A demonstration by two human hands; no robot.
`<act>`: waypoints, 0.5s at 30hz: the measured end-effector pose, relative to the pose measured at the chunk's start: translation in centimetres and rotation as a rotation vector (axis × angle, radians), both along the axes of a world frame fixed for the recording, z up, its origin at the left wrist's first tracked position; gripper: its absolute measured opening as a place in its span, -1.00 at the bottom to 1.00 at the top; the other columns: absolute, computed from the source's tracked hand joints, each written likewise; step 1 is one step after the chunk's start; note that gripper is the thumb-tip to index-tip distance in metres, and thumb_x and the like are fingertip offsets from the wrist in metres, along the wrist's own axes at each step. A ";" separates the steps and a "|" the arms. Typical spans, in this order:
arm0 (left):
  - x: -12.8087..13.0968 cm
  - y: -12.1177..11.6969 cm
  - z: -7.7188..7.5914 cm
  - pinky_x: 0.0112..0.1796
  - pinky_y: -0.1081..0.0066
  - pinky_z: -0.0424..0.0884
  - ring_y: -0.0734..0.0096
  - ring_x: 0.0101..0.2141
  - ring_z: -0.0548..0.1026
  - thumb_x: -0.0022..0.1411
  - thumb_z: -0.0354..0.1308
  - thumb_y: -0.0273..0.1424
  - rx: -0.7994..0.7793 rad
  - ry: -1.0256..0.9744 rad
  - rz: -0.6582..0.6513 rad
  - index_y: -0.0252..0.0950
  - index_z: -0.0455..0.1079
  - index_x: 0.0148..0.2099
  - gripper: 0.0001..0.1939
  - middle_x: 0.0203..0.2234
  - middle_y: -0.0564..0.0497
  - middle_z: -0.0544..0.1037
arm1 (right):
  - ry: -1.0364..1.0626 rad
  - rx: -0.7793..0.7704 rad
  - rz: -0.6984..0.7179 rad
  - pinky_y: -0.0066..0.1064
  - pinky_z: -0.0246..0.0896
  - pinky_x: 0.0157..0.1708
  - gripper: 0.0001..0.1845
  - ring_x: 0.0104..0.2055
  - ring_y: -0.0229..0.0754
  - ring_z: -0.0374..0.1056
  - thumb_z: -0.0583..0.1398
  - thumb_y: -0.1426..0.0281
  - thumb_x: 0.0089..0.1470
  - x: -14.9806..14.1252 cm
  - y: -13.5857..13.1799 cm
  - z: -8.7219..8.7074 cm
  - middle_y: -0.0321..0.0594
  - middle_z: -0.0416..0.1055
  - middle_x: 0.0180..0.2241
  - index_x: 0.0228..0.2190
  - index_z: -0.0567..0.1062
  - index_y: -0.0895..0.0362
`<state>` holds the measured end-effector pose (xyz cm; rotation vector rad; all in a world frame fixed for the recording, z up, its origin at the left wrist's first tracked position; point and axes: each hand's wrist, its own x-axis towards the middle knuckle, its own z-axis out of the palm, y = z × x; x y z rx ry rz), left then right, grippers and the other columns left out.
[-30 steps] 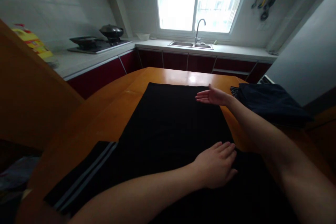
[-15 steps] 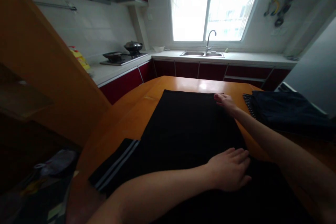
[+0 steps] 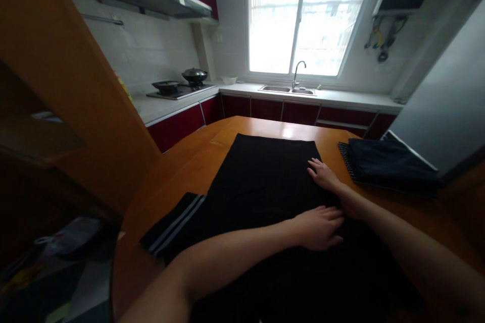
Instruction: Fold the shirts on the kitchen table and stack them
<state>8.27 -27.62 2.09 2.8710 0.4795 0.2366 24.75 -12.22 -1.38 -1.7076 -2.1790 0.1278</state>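
A black short-sleeved shirt (image 3: 265, 181) lies spread out on the wooden table (image 3: 182, 161), its straight hem toward the window. Its left sleeve, with two grey stripes (image 3: 178, 227), sticks out to the left. My left hand (image 3: 320, 227) reaches across the shirt to its right side and rests palm down with fingers outstretched. Farther along, my right hand (image 3: 324, 175) lies flat near the shirt's right edge, below the hem corner. Its fingers are extended and grip no cloth. The shirt's other sleeve cannot be made out under the right forearm and shadow.
Folded dark blue clothes (image 3: 390, 166) are stacked at the table's right. Beyond the table are a counter with a sink (image 3: 276, 89), and a stove with a lidded wok (image 3: 194, 75). A wooden partition (image 3: 102, 86) stands left, a fridge (image 3: 447, 91) right.
My right hand has left the hem corner and slid toward me along the shirt's right edge. My left hand still lies flat on the cloth. The view has tilted up slightly.
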 end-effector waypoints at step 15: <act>-16.9 10.5 1.7 0.28 -0.21 -0.17 -0.09 0.41 -0.23 0.48 -0.22 0.00 -0.168 0.182 0.644 -0.22 -0.13 0.49 -0.30 0.45 -0.18 -0.16 | -0.040 0.041 -0.014 -0.01 -0.03 0.33 -0.41 0.37 0.10 0.07 -0.01 0.22 0.31 0.7 -0.1 -1.1 0.06 0.16 0.33 0.24 0.35 0.23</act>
